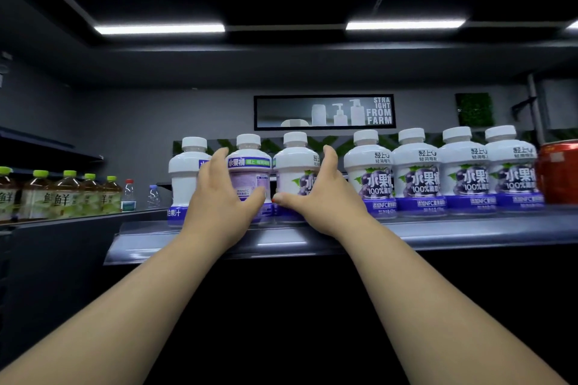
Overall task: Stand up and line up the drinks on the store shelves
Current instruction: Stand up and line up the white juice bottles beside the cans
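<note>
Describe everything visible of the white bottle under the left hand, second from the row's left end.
The bottle is white, plastic-looking, with a white screw cap, standing upright on the shelf. Its purple label shows a text panel rather than the grape picture. The left hand grips it, thumb across its lower front.

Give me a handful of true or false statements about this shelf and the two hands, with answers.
1. The white bottles all stand upright. True.
2. The left hand holds the second bottle from the left. True.
3. The right hand rests on the red can. False: it holds the third bottle.
4. The second bottle's grape picture faces front. False: its text panel faces front.
5. The tea bottles have blue caps. False: green.
</note>
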